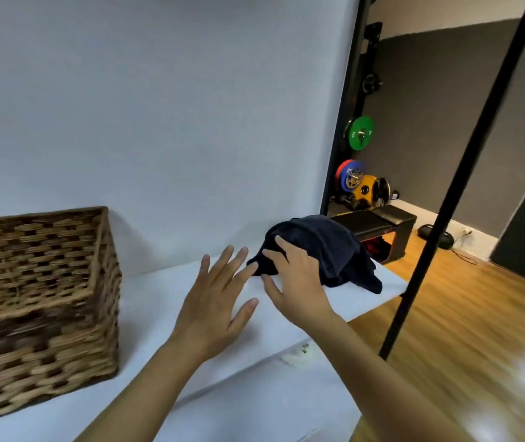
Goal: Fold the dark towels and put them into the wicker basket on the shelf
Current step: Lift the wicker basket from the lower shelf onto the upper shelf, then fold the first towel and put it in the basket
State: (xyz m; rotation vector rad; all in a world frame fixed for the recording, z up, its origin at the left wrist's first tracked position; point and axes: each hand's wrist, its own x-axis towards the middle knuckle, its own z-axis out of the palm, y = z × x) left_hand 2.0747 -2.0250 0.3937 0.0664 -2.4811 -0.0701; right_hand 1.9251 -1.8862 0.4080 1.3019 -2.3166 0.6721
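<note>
A heap of dark navy towels lies crumpled at the right end of the white shelf. My right hand rests on the heap's left side, fingers spread and touching the cloth without a closed grip. My left hand hovers open just left of it, fingers apart, fingertips almost at the towel's edge. The wicker basket stands at the left end of the shelf, against the wall; what shows of its inside looks empty.
A black pole rises at the shelf's right front corner. Beyond it are a wooden floor, a black bench and coloured weight plates. A small white object sits below the shelf's front edge.
</note>
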